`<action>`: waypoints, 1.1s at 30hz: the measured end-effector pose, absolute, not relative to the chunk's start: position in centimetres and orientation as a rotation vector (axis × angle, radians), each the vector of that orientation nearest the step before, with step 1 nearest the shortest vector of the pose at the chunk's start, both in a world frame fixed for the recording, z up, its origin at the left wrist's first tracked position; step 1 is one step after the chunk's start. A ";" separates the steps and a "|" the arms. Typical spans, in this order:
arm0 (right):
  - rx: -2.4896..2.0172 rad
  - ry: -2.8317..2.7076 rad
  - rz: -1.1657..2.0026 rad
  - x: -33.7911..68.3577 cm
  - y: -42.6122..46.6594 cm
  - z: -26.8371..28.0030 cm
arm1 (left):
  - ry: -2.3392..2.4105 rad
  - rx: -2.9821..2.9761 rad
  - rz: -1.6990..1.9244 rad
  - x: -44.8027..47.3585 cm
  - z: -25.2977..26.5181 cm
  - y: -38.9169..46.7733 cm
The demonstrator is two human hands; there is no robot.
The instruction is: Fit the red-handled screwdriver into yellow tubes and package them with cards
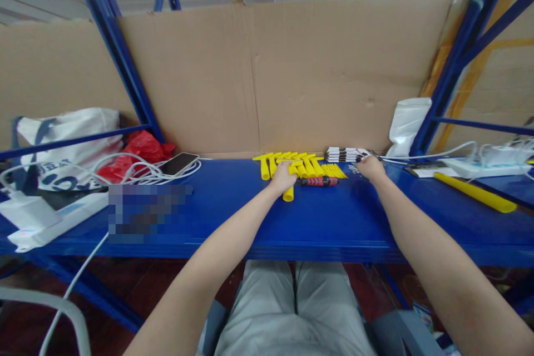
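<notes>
Likely picking: left hand [284, 177] is clamping a yellow piece [288, 195] at 12 o'clock, right hand [371, 167] (can't tell grip) is resting by small parts [353, 169] at 1, needing fine pinch.

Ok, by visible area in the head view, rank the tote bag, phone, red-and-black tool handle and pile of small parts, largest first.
1. Tote bag
2. Phone and red-and-black tool handle: too alike to rank
3. Pile of small parts, by the right hand
</notes>
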State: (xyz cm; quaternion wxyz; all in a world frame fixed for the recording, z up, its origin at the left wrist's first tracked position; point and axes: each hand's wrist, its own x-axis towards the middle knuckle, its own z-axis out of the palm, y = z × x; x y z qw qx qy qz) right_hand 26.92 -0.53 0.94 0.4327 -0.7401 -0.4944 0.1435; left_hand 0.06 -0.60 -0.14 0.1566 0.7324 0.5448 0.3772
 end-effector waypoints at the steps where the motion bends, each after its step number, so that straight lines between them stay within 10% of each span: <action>1: -1.882 -1.170 0.268 27.6 -0.3 0.6 | 1.557 2.102 1.077 0.0 0.0 -0.7; 33: -1.561 -0.753 0.575 30.9 1.6 -0.4 | 1.503 2.125 1.210 -0.2 0.7 -1.0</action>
